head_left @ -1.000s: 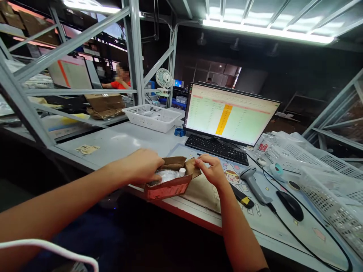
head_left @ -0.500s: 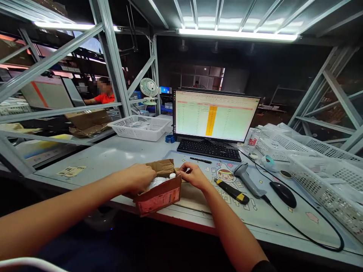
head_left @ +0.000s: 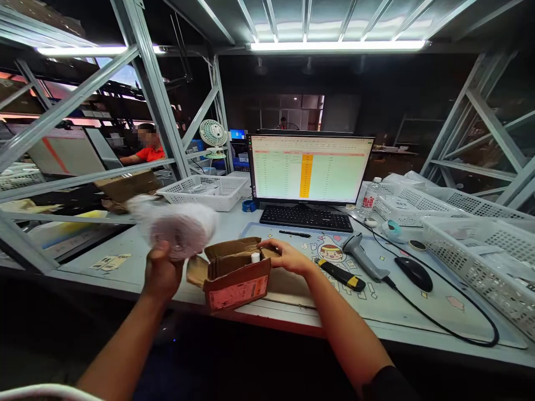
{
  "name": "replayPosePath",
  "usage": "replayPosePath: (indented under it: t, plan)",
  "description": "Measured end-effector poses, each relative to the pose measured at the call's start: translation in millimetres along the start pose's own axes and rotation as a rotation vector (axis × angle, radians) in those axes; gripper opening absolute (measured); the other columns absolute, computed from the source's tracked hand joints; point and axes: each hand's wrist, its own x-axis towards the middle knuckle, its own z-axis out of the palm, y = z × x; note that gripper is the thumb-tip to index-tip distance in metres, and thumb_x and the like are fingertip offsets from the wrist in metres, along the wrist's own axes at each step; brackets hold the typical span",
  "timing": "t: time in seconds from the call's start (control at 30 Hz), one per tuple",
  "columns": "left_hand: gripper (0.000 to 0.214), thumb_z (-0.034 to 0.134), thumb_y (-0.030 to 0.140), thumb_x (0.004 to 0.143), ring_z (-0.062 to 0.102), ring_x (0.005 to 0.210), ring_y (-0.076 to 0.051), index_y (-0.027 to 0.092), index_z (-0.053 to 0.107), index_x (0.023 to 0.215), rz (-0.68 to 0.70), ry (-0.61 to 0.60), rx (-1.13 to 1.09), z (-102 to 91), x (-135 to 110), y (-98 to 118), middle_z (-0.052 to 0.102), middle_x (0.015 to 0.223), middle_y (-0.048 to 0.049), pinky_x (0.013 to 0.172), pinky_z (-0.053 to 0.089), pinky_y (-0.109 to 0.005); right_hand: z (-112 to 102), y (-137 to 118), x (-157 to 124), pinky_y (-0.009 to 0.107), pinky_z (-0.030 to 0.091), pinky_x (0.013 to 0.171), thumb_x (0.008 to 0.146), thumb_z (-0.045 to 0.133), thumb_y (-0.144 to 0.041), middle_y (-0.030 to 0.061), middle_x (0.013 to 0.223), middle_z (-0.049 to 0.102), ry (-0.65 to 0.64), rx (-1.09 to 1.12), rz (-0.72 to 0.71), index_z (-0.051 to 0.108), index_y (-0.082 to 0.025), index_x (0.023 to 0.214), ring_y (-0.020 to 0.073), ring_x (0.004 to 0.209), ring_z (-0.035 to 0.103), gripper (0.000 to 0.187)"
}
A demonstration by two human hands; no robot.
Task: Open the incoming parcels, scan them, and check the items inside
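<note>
Raised above the left part of the desk, my left hand is closed around a bubble-wrapped bundle. The bundle is blurred; something pinkish shows through the clear wrap. To its right, an open cardboard box with a red label sits at the desk's front edge, flaps up. A white cap pokes up inside the box; what it belongs to is hidden. My right hand grips the box's right end, its fingers curled over the flap there.
On the mat right of the box lie a box cutter, a barcode scanner and a mouse. A keyboard and monitor stand behind. White baskets line the right; another basket is at back left.
My left hand has come out of the box and moved left and up, lifting the bubble-wrapped bundle. The right hand stays at the box's right end. The view has shifted slightly.
</note>
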Motion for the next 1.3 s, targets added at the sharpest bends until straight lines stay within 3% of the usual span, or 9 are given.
replayPosePath:
  t: [0.17, 0.33, 0.47, 0.67, 0.77, 0.87, 1.0, 1.13, 1.3]
  plan:
    - [0.052, 0.047, 0.067, 0.082, 0.066, 0.110, -0.026, 0.024, 0.062, 0.109, -0.285, 0.364, -0.458, 39.8, -16.1, -29.9, 0.069, 0.112, -0.0088, 0.077, 0.063, -0.034, -4.7, 0.2, -61.3, 0.046, 0.049, 0.110, 0.081, 0.078, -0.031, 0.0090, 0.131, 0.067, 0.352, -0.261, -0.163, 0.067, -0.023, 0.132, 0.0275, 0.120, 0.063, 0.053]
    - [0.057, 0.069, 0.069, 0.072, 0.066, 0.085, -0.024, 0.016, 0.063, 0.091, -0.489, 0.009, -0.246, 83.1, -38.6, -61.4, 0.067, 0.091, -0.0072, 0.071, 0.061, -0.035, -8.6, -8.9, -153.9, 0.046, 0.051, 0.108, 0.090, 0.072, -0.025, 0.0098, 0.129, 0.063, 0.710, -0.613, -0.267, 0.063, -0.025, 0.137, 0.0276, 0.122, 0.061, 0.047]
    - [0.060, 0.065, 0.067, 0.081, 0.069, 0.097, -0.033, 0.013, 0.069, 0.109, -0.368, -0.175, 0.250, 105.5, -46.3, -71.5, 0.073, 0.103, -0.0138, 0.096, 0.058, -0.051, -3.6, -14.0, -196.5, 0.046, 0.055, 0.102, 0.092, 0.071, -0.022, 0.0098, 0.125, 0.061, 0.832, -0.794, -0.279, 0.060, -0.026, 0.134, 0.0279, 0.118, 0.062, 0.044]
    - [0.047, 0.071, 0.043, 0.094, 0.058, 0.132, -0.036, 0.014, 0.063, 0.131, 0.266, 0.159, 0.308, 96.7, -69.0, -3.2, 0.063, 0.136, -0.0183, 0.110, 0.050, -0.053, 5.5, -12.5, -204.3, 0.045, 0.057, 0.099, 0.095, 0.069, -0.021, 0.0097, 0.123, 0.062, 0.831, -0.827, -0.272, 0.058, -0.025, 0.134, 0.0270, 0.116, 0.062, 0.041]
    - [0.021, 0.068, 0.033, 0.101, 0.070, 0.086, -0.018, 0.024, 0.068, 0.120, 0.500, -0.327, 0.082, 103.0, -83.9, 62.2, 0.073, 0.105, -0.0032, 0.079, 0.059, -0.033, 8.1, -17.8, -195.6, 0.047, 0.057, 0.101, 0.095, 0.068, -0.022, 0.0104, 0.124, 0.061, 0.843, -0.822, -0.248, 0.059, -0.024, 0.135, 0.0277, 0.117, 0.062, 0.041]
    - [0.030, 0.067, 0.039, 0.101, 0.076, 0.092, -0.025, 0.023, 0.069, 0.127, 0.476, -0.903, 0.306, 136.0, -87.3, 106.8, 0.077, 0.113, -0.0074, 0.080, 0.059, -0.035, 13.9, -26.5, -185.4, 0.048, 0.056, 0.105, 0.095, 0.065, -0.021, 0.0107, 0.125, 0.061, 0.850, -0.805, -0.226, 0.060, -0.024, 0.136, 0.0278, 0.119, 0.062, 0.042]
    - [0.030, 0.067, 0.038, 0.099, 0.077, 0.095, -0.038, 0.021, 0.074, 0.122, 0.478, -1.088, 0.604, 179.8, -81.1, 120.1, 0.080, 0.105, -0.0146, 0.079, 0.058, -0.043, 22.6, -34.9, -181.7, 0.047, 0.054, 0.109, 0.094, 0.061, -0.016, 0.0108, 0.126, 0.061, 0.846, -0.753, -0.202, 0.059, -0.024, 0.137, 0.0267, 0.122, 0.061, 0.044]
    - [0.025, 0.056, 0.028, 0.100, 0.078, 0.087, -0.031, 0.019, 0.076, 0.112, 0.508, -0.960, 0.472, 171.8, -80.7, 107.6, 0.081, 0.097, -0.0113, 0.074, 0.054, -0.035, 19.7, -31.0, -197.9, 0.049, 0.052, 0.115, 0.096, 0.069, -0.029, 0.0118, 0.136, 0.058, 0.764, -0.651, -0.154, 0.058, -0.026, 0.144, 0.0291, 0.131, 0.059, 0.049]
    - [0.033, 0.055, 0.044, 0.099, 0.066, 0.060, -0.017, 0.019, 0.077, 0.102, 0.296, -0.066, 0.128, 119.6, -70.0, 63.4, 0.074, 0.076, -0.0011, 0.061, 0.048, -0.027, -4.1, -18.6, -217.2, 0.055, 0.039, 0.126, 0.079, 0.089, -0.064, 0.0152, 0.156, 0.047, 0.666, -0.585, -0.121, 0.052, -0.027, 0.156, 0.0364, 0.148, 0.046, 0.093]
